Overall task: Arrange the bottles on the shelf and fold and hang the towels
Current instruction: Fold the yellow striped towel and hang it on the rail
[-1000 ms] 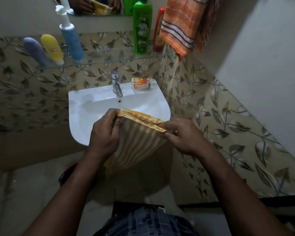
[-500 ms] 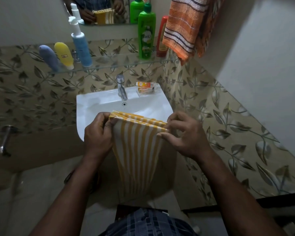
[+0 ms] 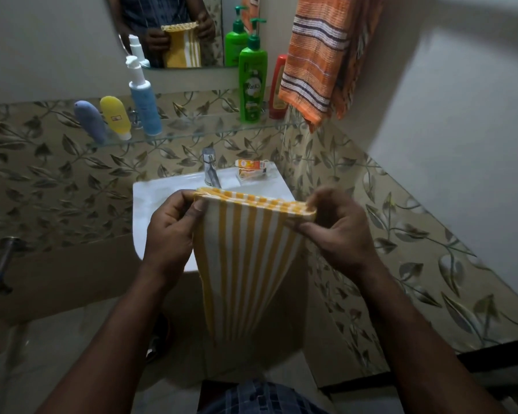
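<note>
A yellow and white striped towel (image 3: pixel 245 264) hangs folded lengthwise in front of the sink. My left hand (image 3: pixel 171 231) pinches its top left corner and my right hand (image 3: pixel 335 231) pinches its top right corner. On the glass shelf (image 3: pixel 198 131) stand a grey-blue tube (image 3: pixel 89 122), a yellow tube (image 3: pixel 115 118), a blue pump bottle (image 3: pixel 144 106), a green pump bottle (image 3: pixel 252 82) and a red bottle (image 3: pixel 278 88). An orange striped towel (image 3: pixel 317 58) hangs at the upper right, over the shelf's right end.
The white sink (image 3: pixel 150 204) with a chrome tap (image 3: pixel 211 171) sits under the shelf, a small orange box (image 3: pixel 250 165) on its back right corner. A mirror (image 3: pixel 174 31) hangs above. A metal handle (image 3: pixel 2 264) juts from the left wall. The tiled right wall is close.
The towel's top edge has been pulled straighter and wider between my hands and hangs longer. The view has tilted up, showing more of the mirror.
</note>
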A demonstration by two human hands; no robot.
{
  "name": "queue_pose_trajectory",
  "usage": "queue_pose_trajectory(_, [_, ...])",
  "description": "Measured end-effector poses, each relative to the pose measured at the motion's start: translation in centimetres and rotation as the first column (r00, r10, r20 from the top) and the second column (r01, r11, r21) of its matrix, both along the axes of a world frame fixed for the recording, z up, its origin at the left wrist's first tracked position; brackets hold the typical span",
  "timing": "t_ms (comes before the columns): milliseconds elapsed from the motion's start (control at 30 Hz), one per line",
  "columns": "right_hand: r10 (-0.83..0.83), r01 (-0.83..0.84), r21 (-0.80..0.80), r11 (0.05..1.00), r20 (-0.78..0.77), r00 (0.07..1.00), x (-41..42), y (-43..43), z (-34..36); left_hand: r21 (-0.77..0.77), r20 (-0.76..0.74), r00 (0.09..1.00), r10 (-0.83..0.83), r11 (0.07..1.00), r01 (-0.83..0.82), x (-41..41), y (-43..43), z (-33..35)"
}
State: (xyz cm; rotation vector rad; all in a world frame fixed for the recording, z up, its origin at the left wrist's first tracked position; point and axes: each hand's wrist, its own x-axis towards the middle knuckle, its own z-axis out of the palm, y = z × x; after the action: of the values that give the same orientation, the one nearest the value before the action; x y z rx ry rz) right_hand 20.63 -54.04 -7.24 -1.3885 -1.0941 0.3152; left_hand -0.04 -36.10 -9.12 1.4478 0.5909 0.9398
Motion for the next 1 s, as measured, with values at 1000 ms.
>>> queue_pose_trajectory(1000, [-0.339,0.431,0.054,0.901,-0.533,0.775,0.1,0.9,13.4,-0.172,0.096,0.853,-0.514,0.835,0.522,6.5,-0.4,7.5])
